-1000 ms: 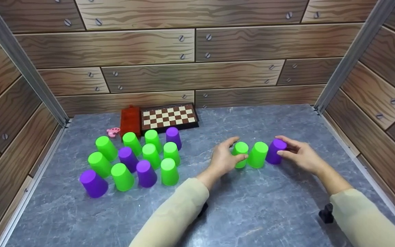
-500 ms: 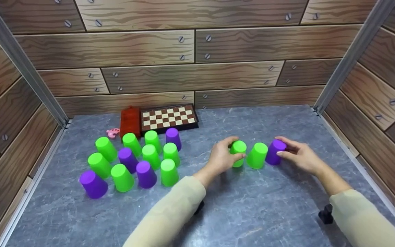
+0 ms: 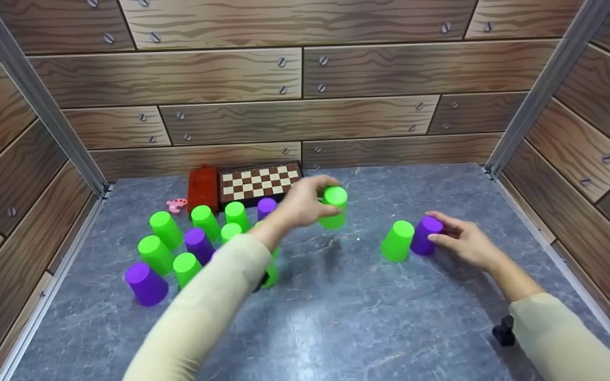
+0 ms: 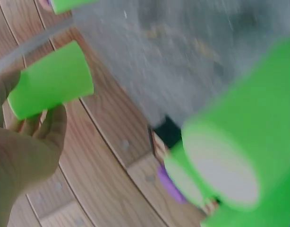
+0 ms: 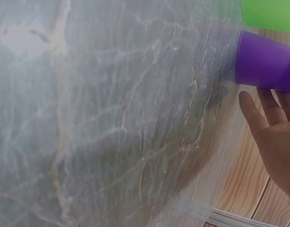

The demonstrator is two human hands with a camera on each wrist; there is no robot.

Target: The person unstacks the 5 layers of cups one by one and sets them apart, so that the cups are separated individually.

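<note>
My left hand (image 3: 305,203) grips a green cup (image 3: 333,207), mouth down, between thumb and fingers. The left wrist view shows that green cup (image 4: 53,80) clear of the tabletop, the fingers (image 4: 53,125) curled along its side. On the right, my right hand (image 3: 466,241) holds the side of an upside-down purple cup (image 3: 425,235), thumb on the near side and index finger behind. Its fingers (image 5: 272,111) touch the wall of the purple cup (image 5: 265,61) in the right wrist view. Another green cup (image 3: 397,242) stands upside down just left of the purple one.
Rows of several upside-down green and purple cups, including a purple cup (image 3: 146,284), stand at the left, partly behind my left sleeve (image 3: 207,301). Behind them lie a checkered board (image 3: 254,184), a red box (image 3: 202,188) and a pink trinket (image 3: 176,205). Wood-patterned walls (image 3: 299,119) surround the table.
My left hand has lifted its green cup away from the other green cup and carried it left and back. The right hand stays at the purple cup.
</note>
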